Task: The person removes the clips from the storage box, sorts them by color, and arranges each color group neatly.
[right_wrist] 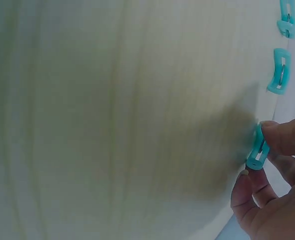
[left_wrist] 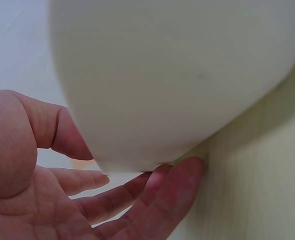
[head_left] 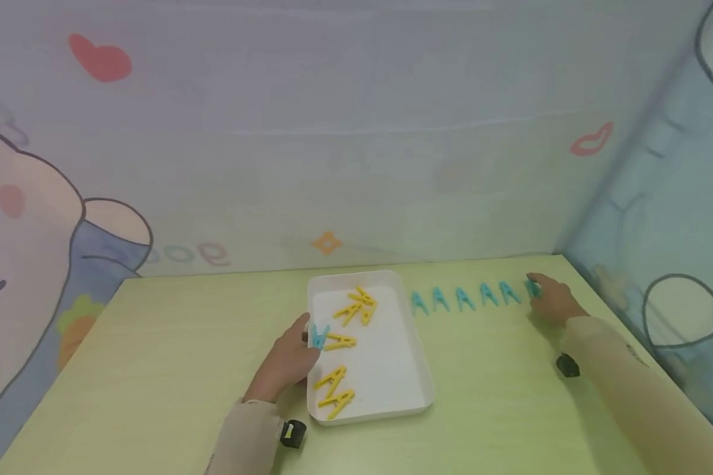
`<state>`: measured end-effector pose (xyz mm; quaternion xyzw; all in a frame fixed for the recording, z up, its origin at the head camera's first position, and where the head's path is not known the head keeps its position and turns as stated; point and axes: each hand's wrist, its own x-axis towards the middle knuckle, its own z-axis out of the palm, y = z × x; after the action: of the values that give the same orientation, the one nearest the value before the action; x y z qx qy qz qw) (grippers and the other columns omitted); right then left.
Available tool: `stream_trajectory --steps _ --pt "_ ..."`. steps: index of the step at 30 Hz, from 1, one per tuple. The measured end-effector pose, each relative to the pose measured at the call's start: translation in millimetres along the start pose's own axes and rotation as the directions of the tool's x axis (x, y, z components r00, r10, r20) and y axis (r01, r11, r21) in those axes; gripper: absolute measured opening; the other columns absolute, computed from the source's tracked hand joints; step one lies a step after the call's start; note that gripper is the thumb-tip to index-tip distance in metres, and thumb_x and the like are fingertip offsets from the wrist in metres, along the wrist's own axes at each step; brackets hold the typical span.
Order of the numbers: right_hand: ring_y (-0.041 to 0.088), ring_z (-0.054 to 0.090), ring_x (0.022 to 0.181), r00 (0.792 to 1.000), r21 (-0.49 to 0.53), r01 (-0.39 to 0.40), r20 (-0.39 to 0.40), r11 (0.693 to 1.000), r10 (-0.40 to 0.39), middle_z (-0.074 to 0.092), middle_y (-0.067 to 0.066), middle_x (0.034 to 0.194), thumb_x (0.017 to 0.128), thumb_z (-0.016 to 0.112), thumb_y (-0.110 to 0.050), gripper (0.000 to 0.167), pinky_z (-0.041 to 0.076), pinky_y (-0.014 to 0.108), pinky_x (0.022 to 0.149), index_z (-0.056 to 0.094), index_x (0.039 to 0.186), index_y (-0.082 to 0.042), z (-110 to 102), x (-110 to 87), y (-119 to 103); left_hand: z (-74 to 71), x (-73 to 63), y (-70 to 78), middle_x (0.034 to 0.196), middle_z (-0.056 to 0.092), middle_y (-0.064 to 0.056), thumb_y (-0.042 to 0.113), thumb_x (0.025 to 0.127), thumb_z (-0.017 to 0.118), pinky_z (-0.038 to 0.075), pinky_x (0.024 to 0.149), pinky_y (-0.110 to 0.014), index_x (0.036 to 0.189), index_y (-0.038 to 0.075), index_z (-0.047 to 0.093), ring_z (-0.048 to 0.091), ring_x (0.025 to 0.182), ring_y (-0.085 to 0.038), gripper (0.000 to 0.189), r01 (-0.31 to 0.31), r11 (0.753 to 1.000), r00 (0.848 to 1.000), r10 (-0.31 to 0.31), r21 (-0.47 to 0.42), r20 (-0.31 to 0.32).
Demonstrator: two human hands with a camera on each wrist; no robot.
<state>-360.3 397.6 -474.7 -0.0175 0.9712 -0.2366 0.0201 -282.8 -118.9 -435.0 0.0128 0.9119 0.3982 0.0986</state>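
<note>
My left hand (head_left: 288, 353) grips the left rim of a white tray (head_left: 386, 363), thumb over the edge and the other fingers outside and below. In the left wrist view the tray's outer wall (left_wrist: 177, 75) fills the upper part. Inside the tray lie several yellow clothespins (head_left: 336, 400), and one blue clothespin (head_left: 319, 338) is by my left fingers. At the far right of the table, my right hand (head_left: 552, 300) pinches a blue clothespin (right_wrist: 259, 150) between thumb and fingers. Left of it runs a row of several blue clothespins (head_left: 465, 300), spaced apart.
A pale green-yellow table (head_left: 487, 409) carries everything. Behind it hangs a light printed cloth (head_left: 333, 165), and another blue cloth (head_left: 683, 218) borders the right side. Each wrist wears a small black device (head_left: 293, 433).
</note>
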Motion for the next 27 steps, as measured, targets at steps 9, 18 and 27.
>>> stream_trajectory --steps 9,18,27 --pt "0.067 0.03 0.12 1.0 -0.023 0.007 0.019 1.0 -0.007 0.031 0.044 0.141 0.087 0.047 -0.007 0.066 0.027 0.072 0.099 0.026 0.146 0.014 -1.0 -2.1 -0.2 0.0 -0.2 0.7 0.135 0.053 -0.023 0.007 0.084 0.049 0.046 0.086 -0.047 0.156 0.002 0.025 0.056 0.104 -0.03 0.076 -0.021 1.0 1.0 0.021 0.006 -0.005" --pt "0.063 0.022 0.129 0.997 0.084 -0.034 -0.063 0.996 0.039 0.022 0.046 0.143 0.093 0.044 -0.01 0.067 0.024 0.07 0.102 0.016 0.148 0.016 -5.1 0.9 -7.0 -1.6 -2.0 2.1 0.135 0.053 -0.023 0.006 0.083 0.049 0.047 0.085 -0.047 0.156 0.001 0.026 0.056 0.103 -0.031 0.076 -0.009 1.0 1.0 0.01 0.012 -0.012" --pt "0.05 0.045 0.113 0.935 0.301 0.054 -0.351 0.952 0.058 0.034 0.039 0.138 0.1 0.047 -0.015 0.061 0.042 0.059 0.086 0.023 0.15 0.011 -12.7 -12.4 -78.4 -1.0 -1.0 2.4 0.135 0.053 -0.022 0.008 0.084 0.05 0.047 0.087 -0.048 0.156 0.003 0.025 0.056 0.103 -0.03 0.076 0.016 1.0 1.0 -0.016 0.004 -0.009"
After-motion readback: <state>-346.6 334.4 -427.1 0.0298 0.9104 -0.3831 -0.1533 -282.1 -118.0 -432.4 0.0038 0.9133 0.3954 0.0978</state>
